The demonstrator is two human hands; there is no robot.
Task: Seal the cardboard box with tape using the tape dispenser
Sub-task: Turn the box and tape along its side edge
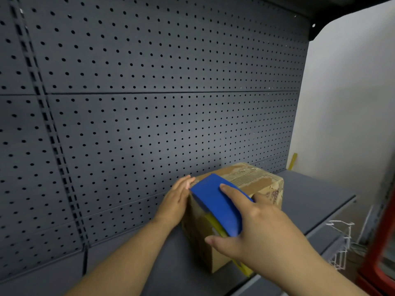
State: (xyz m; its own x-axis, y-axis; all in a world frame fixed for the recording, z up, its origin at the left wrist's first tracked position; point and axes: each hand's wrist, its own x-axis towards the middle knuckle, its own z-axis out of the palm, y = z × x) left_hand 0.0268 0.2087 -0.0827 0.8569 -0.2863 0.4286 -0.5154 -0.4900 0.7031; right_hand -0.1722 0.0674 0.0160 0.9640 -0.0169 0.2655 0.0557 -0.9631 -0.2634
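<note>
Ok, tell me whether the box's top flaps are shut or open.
Shut: the cardboard box top lies flat, with the blue tape dispenser pressed on it.

Both bare forearms reached forward from the bottom edge of the view, the left one rising from lower left and the right one from lower right. The left hand point(175, 202) was held flat and on edge, fingers straight and together, pointing away from the person with the palm turned to the right. The right hand point(254, 227) was curled in a grip, index finger stretched forward, thumb spread out to the left.
</note>
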